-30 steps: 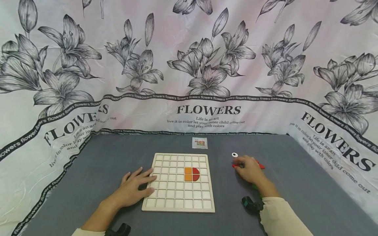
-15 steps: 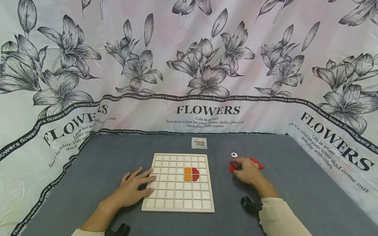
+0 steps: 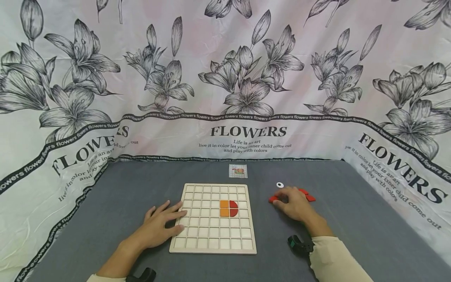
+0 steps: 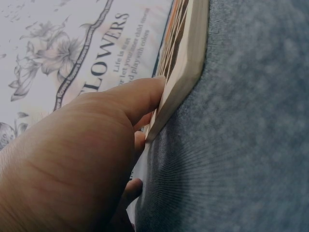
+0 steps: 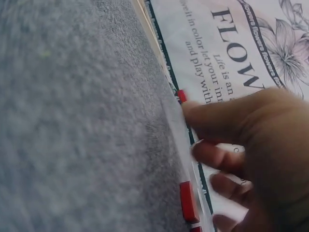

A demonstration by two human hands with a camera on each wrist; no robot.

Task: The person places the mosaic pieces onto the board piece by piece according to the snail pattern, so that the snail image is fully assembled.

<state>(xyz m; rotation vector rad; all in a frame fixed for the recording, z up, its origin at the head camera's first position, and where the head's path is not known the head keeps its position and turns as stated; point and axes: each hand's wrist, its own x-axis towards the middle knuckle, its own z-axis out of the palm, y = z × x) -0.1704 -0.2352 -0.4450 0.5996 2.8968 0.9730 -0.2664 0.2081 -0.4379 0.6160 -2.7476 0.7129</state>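
Board [image 3: 203,232]: landmark for all places here; most of its cells are bare.
Set in: two orange squares [image 3: 224,204] and, on their right, two red quarter-rounds [image 3: 233,205], toward the board's right edge.
Red piece [image 3: 273,199]: off the board, right of it, at the right hand's fingertips.
Right hand [image 3: 297,203]: right of the board, thumb and forefinger seemingly pinching that piece.
Left hand [image 3: 156,225]: fingers spread, resting on the board's left edge.
Other loose parts: more red pieces [image 3: 311,198] and an eye disc [image 3: 280,185], right of the board.
Card [image 3: 238,171]: beyond the board's far edge; drawing too small to read.
Progress: early, I judge; one cluster is in, the loose parts remain, and the right hand may hide others.
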